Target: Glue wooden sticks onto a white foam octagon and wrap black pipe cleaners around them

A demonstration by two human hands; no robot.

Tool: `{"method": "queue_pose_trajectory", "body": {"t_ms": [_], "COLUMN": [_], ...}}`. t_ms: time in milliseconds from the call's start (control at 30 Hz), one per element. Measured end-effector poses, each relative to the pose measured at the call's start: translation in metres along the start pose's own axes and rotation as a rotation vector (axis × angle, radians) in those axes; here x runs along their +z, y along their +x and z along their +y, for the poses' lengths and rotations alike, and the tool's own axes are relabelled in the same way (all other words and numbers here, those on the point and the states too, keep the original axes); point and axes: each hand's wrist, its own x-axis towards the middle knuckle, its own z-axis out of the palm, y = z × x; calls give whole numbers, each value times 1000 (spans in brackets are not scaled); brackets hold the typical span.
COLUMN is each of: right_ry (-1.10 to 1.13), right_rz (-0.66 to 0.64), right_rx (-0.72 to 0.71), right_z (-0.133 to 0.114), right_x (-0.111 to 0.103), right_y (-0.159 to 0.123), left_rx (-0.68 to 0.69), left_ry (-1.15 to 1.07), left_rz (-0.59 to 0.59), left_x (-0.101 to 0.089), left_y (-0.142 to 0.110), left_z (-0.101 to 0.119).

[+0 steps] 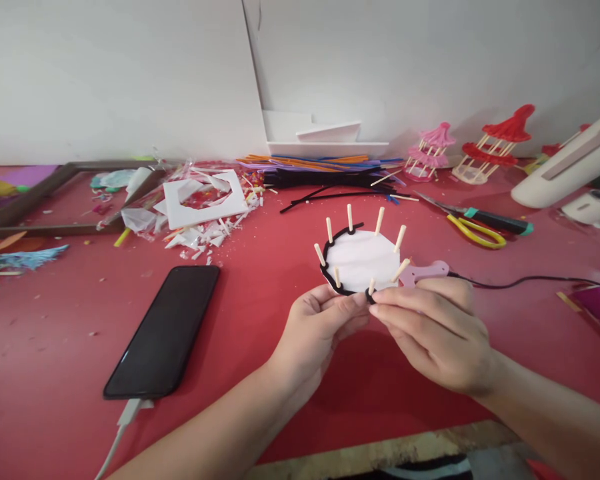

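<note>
black strand (325, 270) pinched between right fingertips (379, 311)

No text, label, brand, number or sign can be read anywhere in this view.

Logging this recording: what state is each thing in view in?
White disc: held, sticks standing around its rim
Black strip: bent along the left rim, far end loose
Left hand: supporting the disc's near edge
Right hand: pinching the black strip
Phone: screen dark, cable connected
White board piece: hole cut through
Yellow-handled tool: lying down
Pink tool: corded, partly hidden
</note>
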Motion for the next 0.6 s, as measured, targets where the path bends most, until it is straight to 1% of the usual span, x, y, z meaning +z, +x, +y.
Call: {"method": "queue_pose_trajectory", "body": {"t_ms": [200,333,467,600], "right_ry": [-14,-63,-96,-52], "right_rz": [15,33,15,-31], "right_rx": [-24,-24,-3,-25], "right_z": [2,1,2,6], "right_x": [-2,-1,1,1], "right_y": [2,3,2,-2], "left_rx": [-28,-46,-49,-47], "left_ry": [-42,-35,-29,-1], "left_rz": [-23,-9,10,8], "left_x": [-1,-2,-2,-3], "left_y": [-1,-1,-1,0], "left_z": [0,-1,0,0]}}
